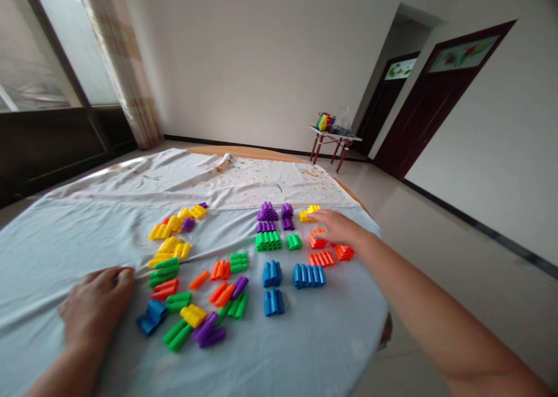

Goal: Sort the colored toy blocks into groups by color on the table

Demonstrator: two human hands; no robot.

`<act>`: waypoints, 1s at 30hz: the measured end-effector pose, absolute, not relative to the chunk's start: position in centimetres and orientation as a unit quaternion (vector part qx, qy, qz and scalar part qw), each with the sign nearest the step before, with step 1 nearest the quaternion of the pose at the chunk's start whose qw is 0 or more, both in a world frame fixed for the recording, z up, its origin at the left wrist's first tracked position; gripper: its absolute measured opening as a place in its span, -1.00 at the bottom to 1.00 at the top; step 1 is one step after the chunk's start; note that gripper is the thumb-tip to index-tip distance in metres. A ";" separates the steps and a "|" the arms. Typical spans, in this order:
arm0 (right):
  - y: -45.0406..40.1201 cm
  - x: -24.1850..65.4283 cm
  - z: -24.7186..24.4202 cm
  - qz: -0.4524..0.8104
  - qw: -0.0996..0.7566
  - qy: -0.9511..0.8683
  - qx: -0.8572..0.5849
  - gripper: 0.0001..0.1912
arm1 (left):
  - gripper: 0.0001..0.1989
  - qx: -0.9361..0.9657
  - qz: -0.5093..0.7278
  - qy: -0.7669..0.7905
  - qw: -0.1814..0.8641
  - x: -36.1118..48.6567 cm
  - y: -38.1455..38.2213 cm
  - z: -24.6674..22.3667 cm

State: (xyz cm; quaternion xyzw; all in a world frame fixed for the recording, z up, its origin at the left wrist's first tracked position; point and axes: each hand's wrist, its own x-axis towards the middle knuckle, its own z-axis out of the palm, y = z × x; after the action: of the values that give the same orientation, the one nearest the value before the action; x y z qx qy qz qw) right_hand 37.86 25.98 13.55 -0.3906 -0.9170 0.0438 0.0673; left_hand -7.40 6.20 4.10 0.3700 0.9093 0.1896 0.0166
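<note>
My right hand (pixel 337 227) reaches over the right groups, its fingertips at the yellow pieces (pixel 306 215) and above the orange pieces (pixel 318 240); whether it grips any is hidden. On the cloth at the left, my left hand (pixel 98 298) rests with its fingers bent and partly hidden, beside the mixed pieces. Purple (pixel 267 212), green (pixel 268 241) and blue (pixel 309 275) ribbed tube pieces lie grouped by colour near the middle. Left of them is a loose spread of yellow (pixel 171 249), green (pixel 178 334), orange (pixel 199 279), purple (pixel 208 327) and blue (pixel 152 317) pieces.
A round table bears a pale blue cloth (pixel 305 350) and a white patterned cloth (pixel 261 179). Beyond it, a small table (pixel 335 134) holds a colourful bag (pixel 325 121) and clear plastic. A curtain (pixel 126 65) hangs at the left; dark red doors stand at the right.
</note>
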 end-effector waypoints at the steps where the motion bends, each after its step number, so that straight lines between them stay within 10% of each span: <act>1: 25.0 37.1 14.1 0.044 0.114 -0.920 -0.372 -0.48 | -0.39 0.362 0.182 0.914 0.022 -7.2 6.2 4.3; 5: 19.4 31.9 14.6 0.105 0.236 -0.925 -0.278 -0.65 | -0.42 0.363 0.177 0.915 0.024 -6.2 6.3 5.1; 19: 15.2 18.1 10.3 0.020 -0.067 -0.942 -0.329 -0.72 | -0.46 0.374 0.197 0.906 0.027 -6.2 5.8 4.6; 30: 17.5 16.6 8.6 0.117 0.067 -0.954 -0.267 -0.49 | -0.47 0.384 0.206 0.900 0.023 -6.3 5.9 4.7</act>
State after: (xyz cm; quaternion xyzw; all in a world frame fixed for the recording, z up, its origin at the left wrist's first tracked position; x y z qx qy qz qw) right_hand 16.60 17.54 8.58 -0.2671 -0.9542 0.1167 0.0668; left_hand -6.25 5.88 4.66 0.3836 0.9000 0.2056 0.0232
